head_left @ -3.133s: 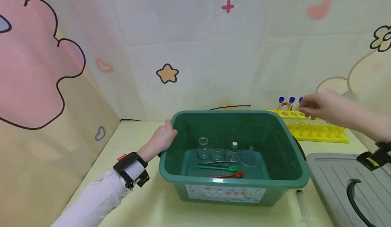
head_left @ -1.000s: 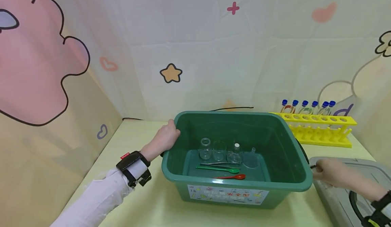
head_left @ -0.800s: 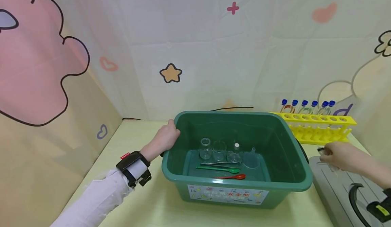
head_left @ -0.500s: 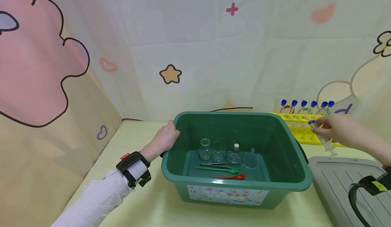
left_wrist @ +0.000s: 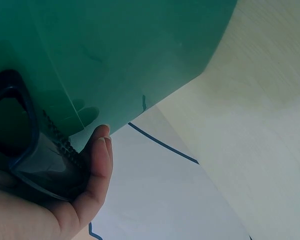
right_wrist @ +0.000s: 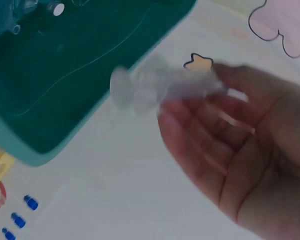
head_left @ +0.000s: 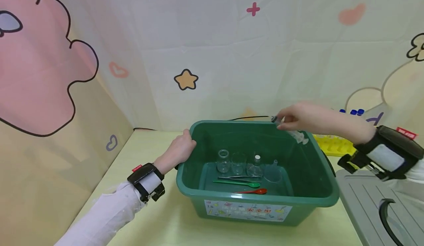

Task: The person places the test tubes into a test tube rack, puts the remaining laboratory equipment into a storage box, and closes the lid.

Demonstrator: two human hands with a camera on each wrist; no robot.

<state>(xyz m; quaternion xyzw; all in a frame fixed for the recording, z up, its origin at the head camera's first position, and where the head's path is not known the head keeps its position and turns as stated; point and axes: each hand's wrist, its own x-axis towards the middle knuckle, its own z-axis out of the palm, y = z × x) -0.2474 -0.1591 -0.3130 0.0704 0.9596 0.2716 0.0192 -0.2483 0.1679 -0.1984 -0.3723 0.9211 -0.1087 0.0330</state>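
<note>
My left hand point(head_left: 175, 152) grips the left rim of a green plastic tub point(head_left: 255, 198); in the left wrist view its fingers curl beside the tub's dark handle point(left_wrist: 45, 165). My right hand point(head_left: 314, 119) pinches a clear plastic syringe point(head_left: 298, 137) above the tub's back right rim. The syringe slants, its flanged end pointing down to the right; it is blurred in the right wrist view. Inside the tub stand a glass jar point(head_left: 223, 161), a beaker point(head_left: 238, 163), a white-capped bottle point(head_left: 255, 168) and a clear funnel point(head_left: 273, 173). Tweezers point(head_left: 239, 178), a green spoon point(head_left: 236, 182) and a red spoon point(head_left: 255, 191) lie in front.
Behind my right forearm is a yellow test tube rack point(head_left: 332, 146), partly hidden, with blue-capped tubes point(head_left: 353, 112). A grey lid point(head_left: 361, 201) with a black handle point(head_left: 384, 216) lies right of the tub. A printed curtain point(head_left: 215, 62) hangs close behind the table.
The syringe, which lay on the table right of the tub, has been picked up by my right hand, raised and carried left over the tub's rim. My left hand keeps its hold.
</note>
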